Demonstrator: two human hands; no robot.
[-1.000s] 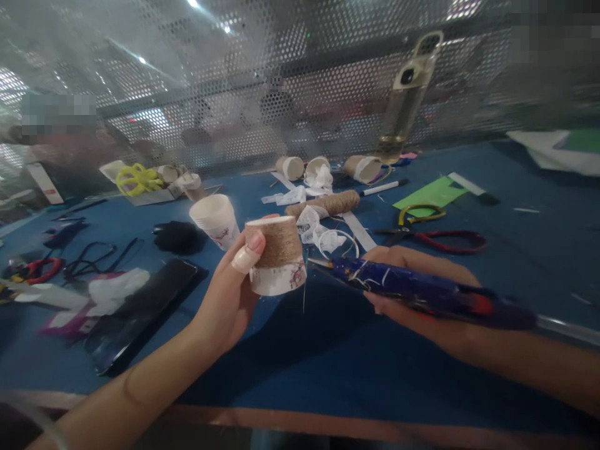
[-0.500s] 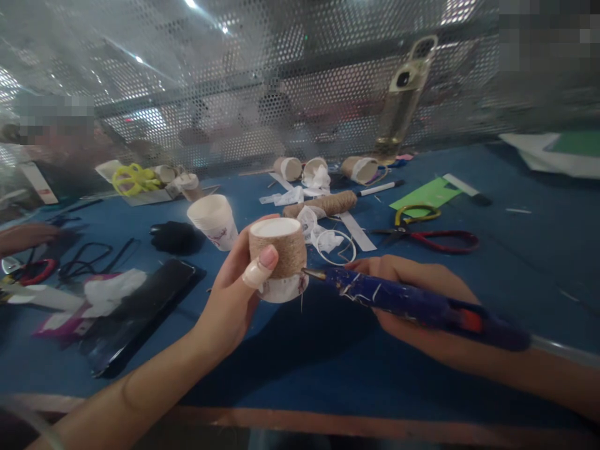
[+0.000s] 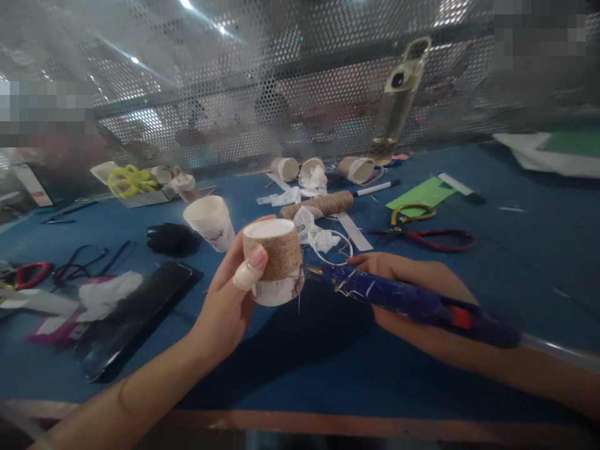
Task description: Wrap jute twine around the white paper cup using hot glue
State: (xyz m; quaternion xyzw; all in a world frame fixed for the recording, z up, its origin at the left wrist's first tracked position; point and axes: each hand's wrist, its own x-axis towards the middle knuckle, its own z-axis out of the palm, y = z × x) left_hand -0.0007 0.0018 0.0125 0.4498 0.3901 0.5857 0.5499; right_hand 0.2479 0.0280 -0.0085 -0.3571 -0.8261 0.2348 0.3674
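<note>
My left hand (image 3: 234, 287) is closed around a paper cup (image 3: 276, 256) held bottom up, its upper part wrapped in brown twine and its printed white rim bare below. The thumb, with a bandage on it, presses on the twine. In my right hand (image 3: 412, 281) is a blue glue gun (image 3: 394, 294) with a red trigger or switch and a clear glue stick out of its back. Its metal nozzle points left, close by the twine's lower edge; whether it touches, I cannot tell. A thin strand hangs below the cup.
Behind the cup lie a roll of twine (image 3: 323, 205), crumpled white paper (image 3: 309, 226) and a white ring (image 3: 332, 247). Red-and-yellow-handled scissors (image 3: 435, 239) are at right, stacked paper cups (image 3: 209, 222) at left. A black phone-like slab (image 3: 140, 319) lies nearer. A mesh panel (image 3: 225, 94) stands behind.
The cup has shifted slightly left and the nozzle now sits a little apart from it on the right. At far left, another person's hand has gone out of view.
</note>
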